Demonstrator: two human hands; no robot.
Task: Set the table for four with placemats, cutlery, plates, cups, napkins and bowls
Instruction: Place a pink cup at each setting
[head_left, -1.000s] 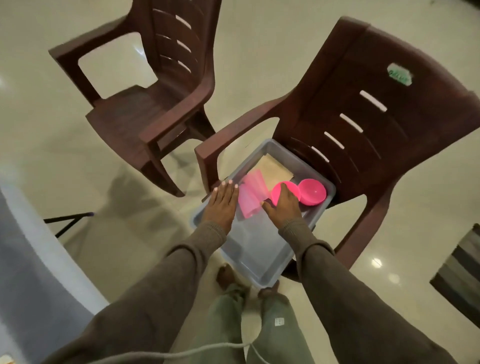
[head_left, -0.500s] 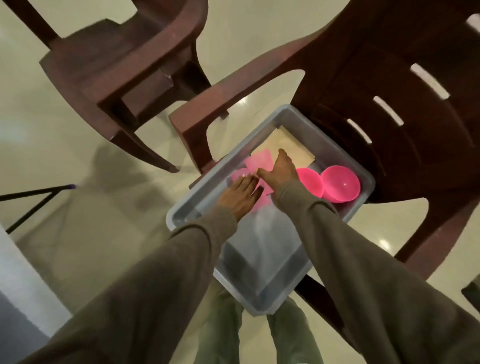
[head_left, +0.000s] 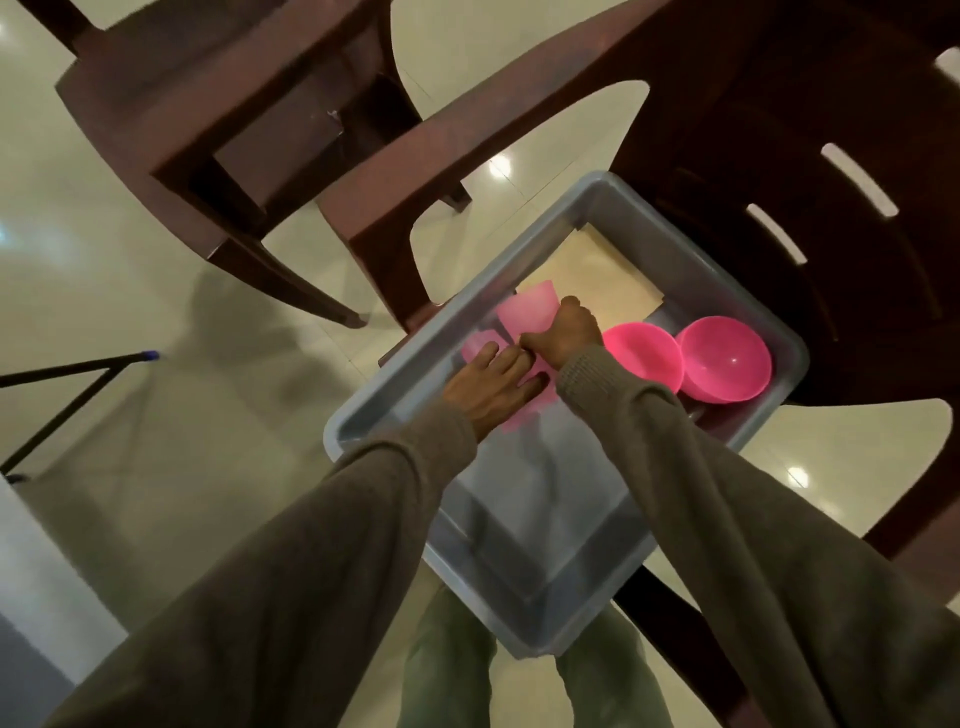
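Setting: glossy pale tiled floor; two dark brown plastic chairs, one at upper left, one at upper right.
Cups: translucent pink cups lie at frame centre, inside a grey tub that rests on the seat of the right-hand chair.
Right hand: right hand; grip clamped on one pink cup, fingers curled round its side.
Left hand: left hand; fingers straight, resting on the pink cups below; grip apart.
Change: half a second ago the right hand lay flatter over the cups; it has now closed on one. A second ago the left hand rested on the tub rim; it is now inside the tub.
Meaning: cup collection is judged under way; nothing is lifted out yet.
Bowls: two pink bowls sit side by side to the right of the hands.
Napkins: a beige folded stack, probably napkins, lies behind the cups.
Tabletop: a pale edge at lower left, probably the tabletop; no settings visible.
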